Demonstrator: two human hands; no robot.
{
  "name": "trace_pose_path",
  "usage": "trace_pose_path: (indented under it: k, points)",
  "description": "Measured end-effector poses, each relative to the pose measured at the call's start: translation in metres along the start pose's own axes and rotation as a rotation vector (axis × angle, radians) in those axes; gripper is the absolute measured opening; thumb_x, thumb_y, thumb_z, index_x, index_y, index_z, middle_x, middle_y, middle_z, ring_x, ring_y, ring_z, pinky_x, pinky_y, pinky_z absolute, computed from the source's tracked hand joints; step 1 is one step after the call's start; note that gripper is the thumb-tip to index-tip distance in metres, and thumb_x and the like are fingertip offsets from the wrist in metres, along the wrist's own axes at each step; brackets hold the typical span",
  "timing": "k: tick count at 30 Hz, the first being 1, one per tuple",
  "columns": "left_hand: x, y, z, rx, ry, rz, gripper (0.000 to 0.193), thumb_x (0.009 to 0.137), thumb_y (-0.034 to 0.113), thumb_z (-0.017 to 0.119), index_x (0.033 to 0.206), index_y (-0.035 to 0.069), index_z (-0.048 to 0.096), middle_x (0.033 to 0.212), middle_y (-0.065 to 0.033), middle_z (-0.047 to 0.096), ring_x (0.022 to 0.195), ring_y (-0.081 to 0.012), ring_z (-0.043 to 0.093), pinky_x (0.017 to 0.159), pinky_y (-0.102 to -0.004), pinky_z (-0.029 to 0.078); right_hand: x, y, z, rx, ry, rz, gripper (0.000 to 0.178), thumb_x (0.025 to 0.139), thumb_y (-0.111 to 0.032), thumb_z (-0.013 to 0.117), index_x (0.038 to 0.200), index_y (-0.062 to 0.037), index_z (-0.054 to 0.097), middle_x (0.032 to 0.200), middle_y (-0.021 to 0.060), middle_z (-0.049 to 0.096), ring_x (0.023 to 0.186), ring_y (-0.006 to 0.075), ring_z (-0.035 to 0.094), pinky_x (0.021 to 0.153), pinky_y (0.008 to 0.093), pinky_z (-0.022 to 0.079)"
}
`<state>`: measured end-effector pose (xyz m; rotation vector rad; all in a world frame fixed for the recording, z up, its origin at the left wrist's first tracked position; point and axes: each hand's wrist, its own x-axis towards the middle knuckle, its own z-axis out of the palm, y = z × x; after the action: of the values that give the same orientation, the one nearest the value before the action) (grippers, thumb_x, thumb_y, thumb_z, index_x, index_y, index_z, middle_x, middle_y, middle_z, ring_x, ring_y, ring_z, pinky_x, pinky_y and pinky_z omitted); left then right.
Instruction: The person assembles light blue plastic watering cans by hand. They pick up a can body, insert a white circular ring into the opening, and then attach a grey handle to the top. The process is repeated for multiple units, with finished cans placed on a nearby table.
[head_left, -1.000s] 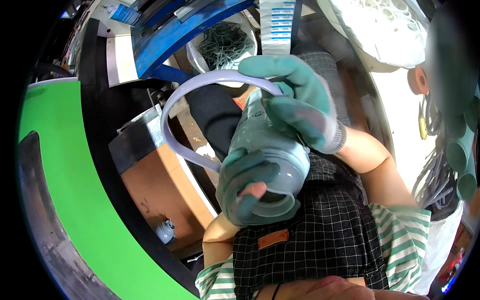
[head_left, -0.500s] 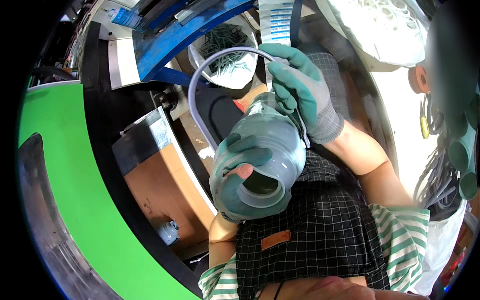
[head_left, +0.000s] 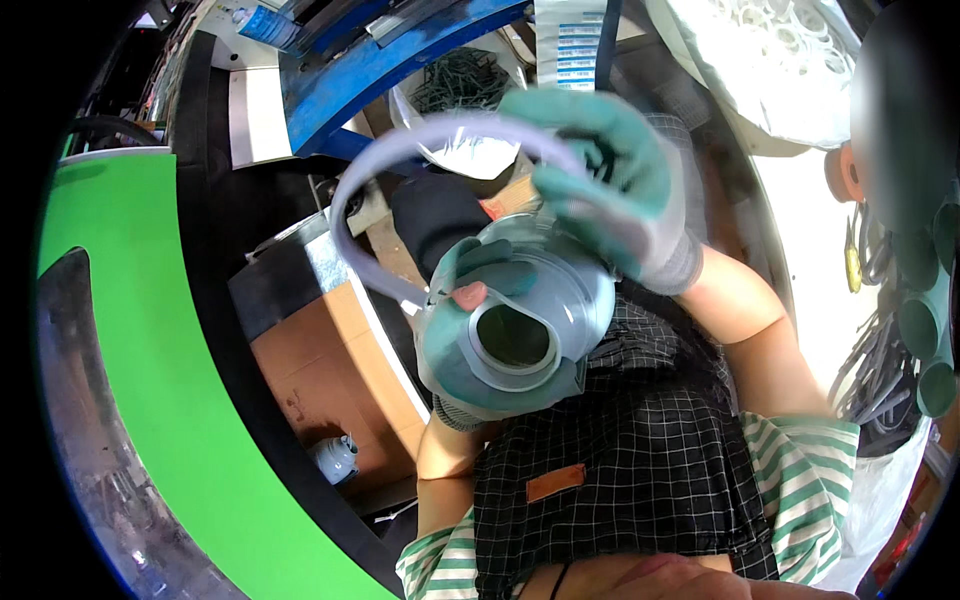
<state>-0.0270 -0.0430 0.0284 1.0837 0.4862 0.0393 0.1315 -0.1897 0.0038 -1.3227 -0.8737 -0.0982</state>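
A translucent grey-blue plastic bottle (head_left: 572, 290) is tilted in front of my apron, its round open mouth facing me. Wrapped around its neck end is my gloved left hand (head_left: 447, 345), closed, with one bare fingertip poking out of the glove. A pale grey-violet plastic loop (head_left: 347, 195) arcs up from beside my left hand. Its other end runs to my gloved right hand (head_left: 630, 185), whose fingers are curled around it above the bottle's far end. Motion blurs the right hand and the loop, and the bottle's far end is partly hidden behind that hand.
Left lies a green surface (head_left: 130, 260) beside a cardboard box (head_left: 325, 350) holding a small blue-grey plastic piece (head_left: 336, 458). Ahead stand a blue frame (head_left: 400, 60) and a bag of dark strips (head_left: 475, 155). White rings (head_left: 790, 35), an orange roll (head_left: 843, 174) and yellow-handled snips (head_left: 853, 268) are at right.
My right hand has turned and shifted slightly right, its fingers now more curled. The loop has swung left and lower. The bottle's mouth has tipped a little more toward me.
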Motion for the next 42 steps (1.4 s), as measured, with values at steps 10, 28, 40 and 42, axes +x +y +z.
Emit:
trace_pose_path:
  k: [10, 28, 40, 42]
  points:
    - [0.012, -0.011, -0.045, 1.158, 0.129, 1.206, 0.042, 0.096, 0.019, 0.068, 0.13, -0.006, 0.06, 0.118, -0.0172, 0.067, 0.119, -0.0347, 0.064, 0.111, -0.0514, 0.05, -0.034, -0.009, -0.015, 0.005, 0.132, 0.187, 0.094, 0.078, -0.03, 0.091, 0.155, -0.0002, 0.045, 0.144, 0.0218, 0.059, 0.131, 0.033, 0.06, 0.114, 0.0443, 0.047]
    - [0.059, -0.012, 0.012, 0.883, -0.038, 1.124, 0.077, 0.107, 0.042, 0.053, 0.162, -0.002, 0.023, 0.161, -0.0255, 0.039, 0.143, -0.0388, 0.049, 0.116, -0.0489, 0.046, -0.117, -0.196, -0.239, -0.643, 1.088, -0.238, 0.043, 0.099, -0.023, 0.073, 0.135, 0.0008, 0.067, 0.121, 0.0223, 0.071, 0.109, 0.0302, 0.069, 0.093, 0.0405, 0.056]
    - [0.081, -0.08, -0.001, 0.73, -0.261, 0.623, 0.05, 0.105, 0.007, 0.057, 0.153, -0.001, 0.044, 0.147, -0.0165, 0.057, 0.128, -0.0255, 0.058, 0.113, -0.0402, 0.045, -0.27, -0.191, -0.536, -1.719, 1.452, 0.655, 0.066, 0.09, -0.061, 0.073, 0.105, 0.0032, 0.076, 0.108, 0.0285, 0.075, 0.104, 0.0496, 0.07, 0.09, 0.0501, 0.055]
    - [0.086, -0.08, -0.004, 0.747, -0.25, 0.577, 0.051, 0.104, 0.005, 0.058, 0.153, -0.001, 0.044, 0.147, -0.0163, 0.057, 0.128, -0.0255, 0.058, 0.114, -0.0398, 0.045, -0.276, -0.184, -0.54, -1.704, 1.468, 0.786, 0.07, 0.088, -0.061, 0.076, 0.112, 0.0042, 0.074, 0.113, 0.0286, 0.074, 0.107, 0.0484, 0.069, 0.092, 0.0494, 0.055]
